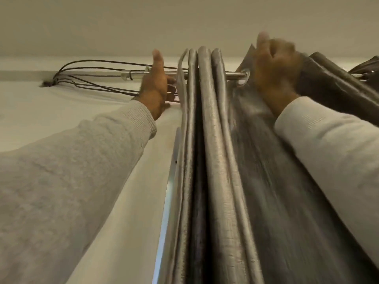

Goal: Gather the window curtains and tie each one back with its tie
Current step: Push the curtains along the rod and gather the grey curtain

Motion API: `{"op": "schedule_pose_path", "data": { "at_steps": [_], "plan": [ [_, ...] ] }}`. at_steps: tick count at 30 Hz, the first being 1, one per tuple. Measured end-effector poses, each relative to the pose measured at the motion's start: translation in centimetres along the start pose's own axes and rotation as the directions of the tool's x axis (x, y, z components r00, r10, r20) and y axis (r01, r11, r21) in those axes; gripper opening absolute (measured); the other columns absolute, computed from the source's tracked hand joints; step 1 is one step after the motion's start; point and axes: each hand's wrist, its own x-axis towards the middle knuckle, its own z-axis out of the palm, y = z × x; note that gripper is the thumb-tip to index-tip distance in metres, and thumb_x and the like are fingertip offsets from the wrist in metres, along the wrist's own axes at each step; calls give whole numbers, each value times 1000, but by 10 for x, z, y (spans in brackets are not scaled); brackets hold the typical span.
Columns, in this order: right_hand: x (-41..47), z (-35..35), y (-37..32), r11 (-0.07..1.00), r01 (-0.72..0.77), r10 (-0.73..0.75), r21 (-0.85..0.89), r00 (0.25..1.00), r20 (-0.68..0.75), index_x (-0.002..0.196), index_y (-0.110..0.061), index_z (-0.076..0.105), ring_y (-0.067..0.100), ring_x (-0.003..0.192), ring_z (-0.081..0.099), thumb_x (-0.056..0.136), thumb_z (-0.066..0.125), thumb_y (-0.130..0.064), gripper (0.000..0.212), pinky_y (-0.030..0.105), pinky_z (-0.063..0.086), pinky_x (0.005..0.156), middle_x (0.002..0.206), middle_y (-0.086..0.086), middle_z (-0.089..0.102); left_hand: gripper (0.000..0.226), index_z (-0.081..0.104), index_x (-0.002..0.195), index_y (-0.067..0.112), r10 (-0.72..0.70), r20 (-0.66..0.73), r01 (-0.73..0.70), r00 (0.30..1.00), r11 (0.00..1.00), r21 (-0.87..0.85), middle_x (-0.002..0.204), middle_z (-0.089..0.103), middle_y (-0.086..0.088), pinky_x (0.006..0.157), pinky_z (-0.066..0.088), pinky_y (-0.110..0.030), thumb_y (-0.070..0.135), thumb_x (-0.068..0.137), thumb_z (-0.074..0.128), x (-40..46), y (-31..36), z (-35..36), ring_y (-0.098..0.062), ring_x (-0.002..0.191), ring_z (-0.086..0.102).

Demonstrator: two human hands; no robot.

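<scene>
Gripping ribbed grey curtain (207, 140) folds, right hand (274, 66), left hand (154, 85) spread flat.

Home room: grey curtain (207, 140) on metal rod (235, 74), cables (92, 64) along wall.

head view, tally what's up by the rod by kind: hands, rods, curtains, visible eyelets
hands: 2 (left hand flat beside the folds, right hand with a grip on the curtain's top edge)
curtain rod: 1
grey curtain: 1
metal eyelet plainly visible: 1
total: 5
</scene>
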Motion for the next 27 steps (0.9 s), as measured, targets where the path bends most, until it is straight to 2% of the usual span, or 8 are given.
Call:
{"op": "schedule_pose_path", "data": {
  "at_steps": [3,6,10,14,16,21,25,27],
  "plan": [
    [19,-13,26,927,-117,88,-356,991,-98,124,-15,69,31,122,62,99,39,-65,64,41,49,104,129,10,68,117,70,138,14,5,-16,-6,1000,996,-90,91,83,-3,79,64,-39,106,70,46,15,-2,-16,-24,82,81],
    [16,-2,32,897,-439,397,43,846,355,135,-14,68,30,115,72,96,36,-83,85,41,57,103,119,6,76,91,58,147,4,41,233,-5,972,988,-153,93,81,-16,70,67,-38,80,102,34,2,3,-4,-33,86,82],
    [-13,10,21,801,-551,203,234,618,759,113,-11,82,23,98,78,96,11,-86,104,37,59,92,101,7,82,108,67,144,7,-14,443,95,896,982,-161,139,69,-24,109,57,-55,94,89,34,-3,-3,15,-42,126,69],
    [-4,16,43,779,-467,333,418,874,355,107,-16,74,19,90,71,101,28,-80,79,40,55,90,101,1,80,92,67,140,21,42,20,-39,999,993,-109,102,75,-2,83,54,-39,89,98,21,7,-13,4,-23,91,70],
    [0,23,48,775,-465,368,428,883,293,115,-17,71,20,95,71,100,32,-80,75,42,56,99,110,4,77,95,58,148,21,31,26,-25,999,984,-178,119,74,-10,89,61,-43,92,94,27,23,-15,-2,-28,97,75],
    [-26,51,18,767,-537,132,351,668,733,89,-11,82,22,79,76,98,17,-83,98,31,58,84,84,5,79,103,74,122,7,48,366,4,929,990,-141,122,77,-18,96,62,-46,95,88,35,32,-18,24,-34,113,75],
    [0,57,32,782,-459,368,421,886,281,91,-15,77,21,83,72,93,27,-86,87,43,57,94,87,2,78,96,76,121,16,-18,63,26,998,990,-136,118,79,-6,93,57,-44,94,92,28,37,-18,16,-23,93,78],
    [9,62,34,752,-482,371,449,873,316,107,-20,74,22,101,71,88,31,-90,84,48,54,105,107,3,76,91,73,122,13,16,66,-6,998,990,-142,110,79,-6,86,59,-41,89,97,29,38,-14,11,-18,76,77]
  ]
}}
